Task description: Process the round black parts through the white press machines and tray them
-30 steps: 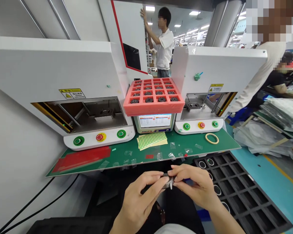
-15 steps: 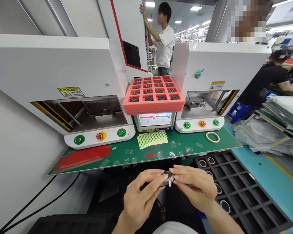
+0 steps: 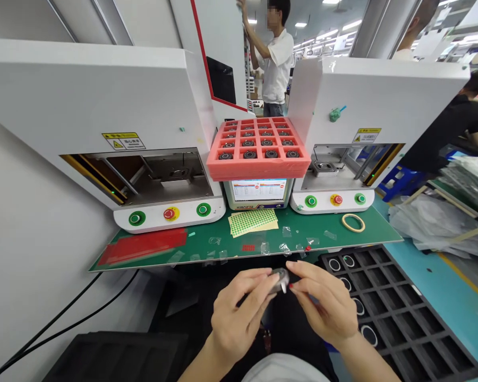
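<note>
My left hand (image 3: pixel 237 310) grips a round, dark-grey watch case (image 3: pixel 281 277) with a pale lug-like tab on its lower edge, held above my lap. Just to the right of it, my right hand (image 3: pixel 326 302) has its thumb and a finger together, with a small red piece (image 3: pixel 290 286) at the fingertips. Its index finger is raised beside the case. A narrow gap separates the right fingertips from the case. Motion blurs the case's details.
A green bench (image 3: pixel 239 241) carries a green-dot sticker sheet (image 3: pixel 253 222), red film strips (image 3: pixel 143 246) and a tape roll (image 3: pixel 353 223). Two white press machines flank a pink foam tray (image 3: pixel 258 170) of round parts. A black tray (image 3: pixel 398 305) holding several rings lies right.
My right fingers have come off the watch case and moved slightly right, with a red piece now showing at their tips. My left hand still grips the case. The camera view has shifted.
</note>
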### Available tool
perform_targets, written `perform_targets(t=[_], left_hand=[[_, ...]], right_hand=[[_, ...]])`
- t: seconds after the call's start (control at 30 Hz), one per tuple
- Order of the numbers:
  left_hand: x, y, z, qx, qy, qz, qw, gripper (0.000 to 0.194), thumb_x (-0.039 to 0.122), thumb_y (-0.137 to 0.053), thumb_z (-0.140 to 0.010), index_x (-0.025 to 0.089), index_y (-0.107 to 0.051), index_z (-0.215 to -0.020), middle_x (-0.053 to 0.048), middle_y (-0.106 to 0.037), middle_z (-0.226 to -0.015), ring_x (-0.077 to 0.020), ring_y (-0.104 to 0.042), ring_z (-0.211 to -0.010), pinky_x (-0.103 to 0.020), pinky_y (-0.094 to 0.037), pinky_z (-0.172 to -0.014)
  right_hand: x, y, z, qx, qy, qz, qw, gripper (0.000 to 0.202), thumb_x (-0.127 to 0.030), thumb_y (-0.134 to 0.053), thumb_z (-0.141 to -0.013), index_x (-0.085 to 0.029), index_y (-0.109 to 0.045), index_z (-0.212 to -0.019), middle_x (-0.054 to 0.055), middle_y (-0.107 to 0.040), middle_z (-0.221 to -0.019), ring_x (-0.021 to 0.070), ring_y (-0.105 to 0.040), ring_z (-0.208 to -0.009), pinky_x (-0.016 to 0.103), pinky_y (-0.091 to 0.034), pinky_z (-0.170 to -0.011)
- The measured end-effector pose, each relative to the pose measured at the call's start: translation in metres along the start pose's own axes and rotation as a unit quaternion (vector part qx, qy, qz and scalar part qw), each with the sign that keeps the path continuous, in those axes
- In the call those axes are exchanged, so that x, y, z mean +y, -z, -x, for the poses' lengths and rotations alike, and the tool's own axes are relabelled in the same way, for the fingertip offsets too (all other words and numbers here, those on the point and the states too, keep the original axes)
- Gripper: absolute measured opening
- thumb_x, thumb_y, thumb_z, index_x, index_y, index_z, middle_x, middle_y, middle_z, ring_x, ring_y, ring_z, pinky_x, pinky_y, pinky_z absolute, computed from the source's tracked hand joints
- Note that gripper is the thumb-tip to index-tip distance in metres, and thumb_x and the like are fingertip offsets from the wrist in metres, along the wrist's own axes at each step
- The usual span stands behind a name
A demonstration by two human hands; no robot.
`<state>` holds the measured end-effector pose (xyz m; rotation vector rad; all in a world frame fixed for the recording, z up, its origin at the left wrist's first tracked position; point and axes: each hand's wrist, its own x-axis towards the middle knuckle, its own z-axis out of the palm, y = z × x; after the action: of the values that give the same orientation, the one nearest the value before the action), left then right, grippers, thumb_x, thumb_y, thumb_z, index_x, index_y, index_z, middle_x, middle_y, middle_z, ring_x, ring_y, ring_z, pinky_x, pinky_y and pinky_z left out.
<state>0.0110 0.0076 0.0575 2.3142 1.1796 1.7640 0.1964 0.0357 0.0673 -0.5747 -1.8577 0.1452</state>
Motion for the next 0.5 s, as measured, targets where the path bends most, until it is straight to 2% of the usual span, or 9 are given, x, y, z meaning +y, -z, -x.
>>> perform_targets(t=[0.1, 0.17, 0.2, 0.27, 0.33, 0.4, 0.5], left_hand=[[-0.005, 0.0, -0.005, 0.085, 0.061, -0.079, 0.991, 0.043, -0.002, -0.061, -0.082, 0.021, -0.065, -0.118, -0.003, -0.066, -0.095, -0.0145, -0.067, -0.088, -0.023, -0.056, -0.078], [-0.009, -0.001, -0.01, 0.12, 0.101, -0.108, 0.982, 0.039, 0.0, -0.062, -0.083, 0.022, -0.066, -0.115, -0.002, -0.064, -0.091, -0.0117, -0.065, -0.079, -0.021, -0.055, -0.073], [-0.011, -0.002, -0.012, 0.123, 0.114, -0.112, 0.98, 0.036, 0.002, -0.062, -0.083, 0.021, -0.066, -0.114, -0.001, -0.063, -0.087, -0.0106, -0.063, -0.076, -0.021, -0.054, -0.071], [-0.013, -0.004, -0.016, 0.107, 0.125, -0.107, 0.981, 0.032, 0.004, -0.061, -0.085, 0.02, -0.067, -0.112, 0.0, -0.06, -0.083, -0.0091, -0.061, -0.072, -0.02, -0.052, -0.069], [-0.013, -0.008, -0.017, 0.092, 0.125, -0.097, 0.983, 0.03, 0.004, -0.06, -0.086, 0.02, -0.066, -0.111, 0.0, -0.06, -0.083, -0.0087, -0.06, -0.072, -0.019, -0.051, -0.069], [-0.011, -0.011, -0.016, 0.081, 0.123, -0.089, 0.985, 0.03, 0.005, -0.059, -0.087, 0.021, -0.066, -0.112, 0.0, -0.06, -0.085, -0.0088, -0.06, -0.073, -0.019, -0.051, -0.069], [-0.007, -0.012, -0.014, 0.07, 0.125, -0.086, 0.986, 0.032, 0.007, -0.058, -0.088, 0.022, -0.065, -0.115, 0.0, -0.059, -0.085, -0.0089, -0.062, -0.073, -0.019, -0.051, -0.068]], right_hand=[[-0.001, -0.004, 0.013, 0.046, -0.085, -0.035, 0.995, 0.026, 0.002, -0.06, -0.079, -0.02, -0.066, -0.092, 0.009, -0.076, -0.1, 0.0211, -0.073, -0.091, 0.029, -0.061, -0.076], [-0.005, -0.01, 0.017, 0.068, -0.184, -0.109, 0.974, 0.022, -0.001, -0.06, -0.081, -0.021, -0.066, -0.088, 0.006, -0.076, -0.091, 0.0194, -0.073, -0.083, 0.029, -0.06, -0.071], [-0.007, -0.014, 0.017, 0.059, -0.234, -0.156, 0.958, 0.019, -0.004, -0.061, -0.082, -0.021, -0.067, -0.084, 0.005, -0.076, -0.085, 0.0183, -0.073, -0.077, 0.028, -0.06, -0.069], [-0.014, -0.023, 0.013, -0.002, -0.317, -0.246, 0.916, 0.012, -0.009, -0.066, -0.081, -0.02, -0.067, -0.077, 0.002, -0.073, -0.072, 0.0162, -0.07, -0.065, 0.026, -0.058, -0.062], [-0.02, -0.032, 0.005, -0.075, -0.37, -0.303, 0.875, 0.01, -0.013, -0.069, -0.078, -0.018, -0.067, -0.07, 0.001, -0.071, -0.063, 0.0142, -0.067, -0.057, 0.023, -0.056, -0.056], [-0.024, -0.039, -0.003, -0.117, -0.396, -0.33, 0.849, 0.012, -0.016, -0.068, -0.078, -0.017, -0.066, -0.066, 0.001, -0.07, -0.059, 0.0132, -0.066, -0.054, 0.022, -0.055, -0.056], [-0.025, -0.045, -0.01, -0.14, -0.41, -0.365, 0.824, 0.012, -0.021, -0.069, -0.078, -0.016, -0.067, -0.068, 0.002, -0.071, -0.06, 0.0135, -0.068, -0.056, 0.023, -0.057, -0.059]])
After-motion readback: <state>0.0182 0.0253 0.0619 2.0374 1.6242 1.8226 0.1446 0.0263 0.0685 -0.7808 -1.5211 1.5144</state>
